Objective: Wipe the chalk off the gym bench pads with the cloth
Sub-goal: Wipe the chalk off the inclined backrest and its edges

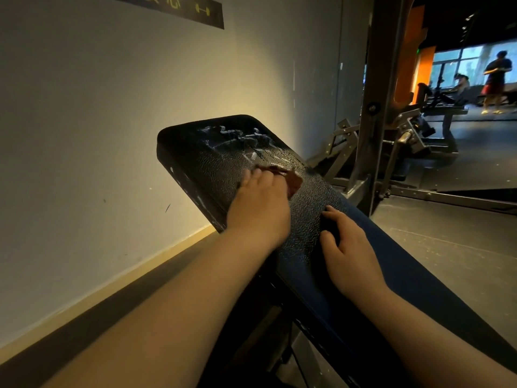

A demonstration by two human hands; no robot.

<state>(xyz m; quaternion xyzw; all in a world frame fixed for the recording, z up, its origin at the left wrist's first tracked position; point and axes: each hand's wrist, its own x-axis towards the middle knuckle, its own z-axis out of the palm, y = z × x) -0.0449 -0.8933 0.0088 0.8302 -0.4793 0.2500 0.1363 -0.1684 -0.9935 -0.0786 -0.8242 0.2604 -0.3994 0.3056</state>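
On the far half of the bench pad (200, 163), the left hand (260, 203) presses a reddish cloth (294, 181) with flat fingers, just near of the chalk (246, 138). The right hand (349, 253) rests open nearer.

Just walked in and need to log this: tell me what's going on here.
A person is cleaning a black bench pad in a gym. The left hand presses a reddish-brown cloth flat on the pad, just below a patch of white chalk near the pad's far end. That chalk is not yet wiped. The right hand rests on the pad nearer the person, by its right edge, and holds nothing.
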